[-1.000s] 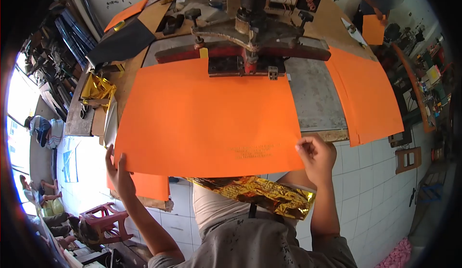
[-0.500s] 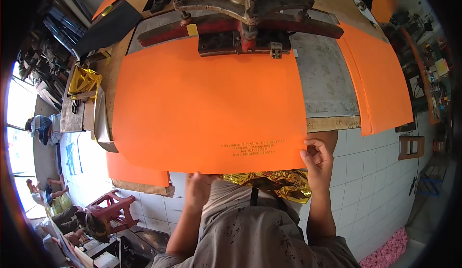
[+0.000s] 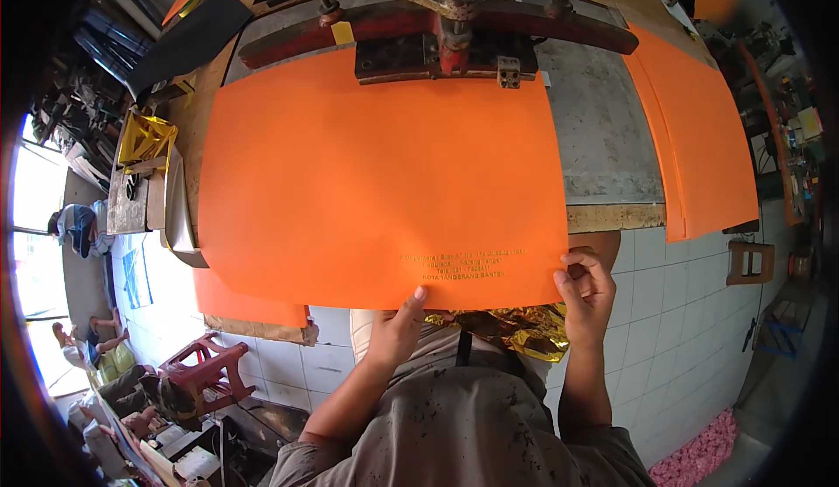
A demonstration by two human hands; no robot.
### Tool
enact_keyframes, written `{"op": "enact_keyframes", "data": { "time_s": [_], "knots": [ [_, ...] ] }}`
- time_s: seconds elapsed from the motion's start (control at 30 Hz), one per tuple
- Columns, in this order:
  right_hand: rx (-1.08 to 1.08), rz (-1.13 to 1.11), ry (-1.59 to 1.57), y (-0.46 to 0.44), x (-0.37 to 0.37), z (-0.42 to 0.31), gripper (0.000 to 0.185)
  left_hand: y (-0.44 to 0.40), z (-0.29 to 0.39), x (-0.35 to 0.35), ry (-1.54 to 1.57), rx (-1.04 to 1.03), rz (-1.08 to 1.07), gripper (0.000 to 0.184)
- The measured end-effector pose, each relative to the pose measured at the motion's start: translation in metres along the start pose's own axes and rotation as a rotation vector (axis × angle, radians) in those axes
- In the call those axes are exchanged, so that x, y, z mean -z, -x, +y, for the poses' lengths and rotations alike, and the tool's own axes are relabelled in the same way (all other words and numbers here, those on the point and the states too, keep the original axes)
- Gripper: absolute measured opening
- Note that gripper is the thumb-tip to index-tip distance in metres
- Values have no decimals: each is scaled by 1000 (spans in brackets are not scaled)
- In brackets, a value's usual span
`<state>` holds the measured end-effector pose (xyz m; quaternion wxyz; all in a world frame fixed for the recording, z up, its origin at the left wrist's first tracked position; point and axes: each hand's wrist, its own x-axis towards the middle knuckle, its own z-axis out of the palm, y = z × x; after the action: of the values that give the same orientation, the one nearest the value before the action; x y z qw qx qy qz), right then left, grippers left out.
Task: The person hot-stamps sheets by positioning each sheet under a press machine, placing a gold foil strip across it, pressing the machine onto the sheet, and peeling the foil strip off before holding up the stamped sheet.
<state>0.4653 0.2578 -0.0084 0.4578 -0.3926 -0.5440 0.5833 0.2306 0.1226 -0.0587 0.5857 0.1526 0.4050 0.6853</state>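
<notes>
A large orange card sheet (image 3: 376,181) lies before me, its far edge under the head of a press (image 3: 402,60). Small gold lettering (image 3: 468,264) is printed near its front right corner. My left hand (image 3: 395,338) grips the front edge, thumb on top, its other fingers hidden underneath. At the right front corner, my right hand (image 3: 588,299) pinches the sheet between thumb and fingers. Crumpled gold foil (image 3: 524,330) hangs below the front edge, between my hands.
More orange sheets (image 3: 699,137) rest on the right of the table. Another orange sheet (image 3: 249,299) sits lower left. Yellow-gold foil (image 3: 144,140) is at the left. A red plastic stool (image 3: 210,369) stands on the tiled floor, and a person (image 3: 79,229) is at far left.
My left hand has moved right along the front edge, and its thumb now shows on top of the sheet. The right hand keeps its hold on the corner. The view has shifted slightly.
</notes>
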Motion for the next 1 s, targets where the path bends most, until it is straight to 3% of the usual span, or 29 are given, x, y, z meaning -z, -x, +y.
{"op": "enact_keyframes", "data": {
  "time_s": [0.2,0.4,0.7,1.0],
  "knots": [
    [14,17,-80,-1,4,6,16,-2,-2,-5,154,8,52,38],
    [-7,-1,-97,-1,6,9,17,-9,15,-26,512,99,-209,48],
    [-12,12,-67,-1,6,10,17,-9,14,-30,470,175,-102,52],
    [11,21,-89,0,9,5,16,-10,11,-28,503,212,-158,62]
  ]
}}
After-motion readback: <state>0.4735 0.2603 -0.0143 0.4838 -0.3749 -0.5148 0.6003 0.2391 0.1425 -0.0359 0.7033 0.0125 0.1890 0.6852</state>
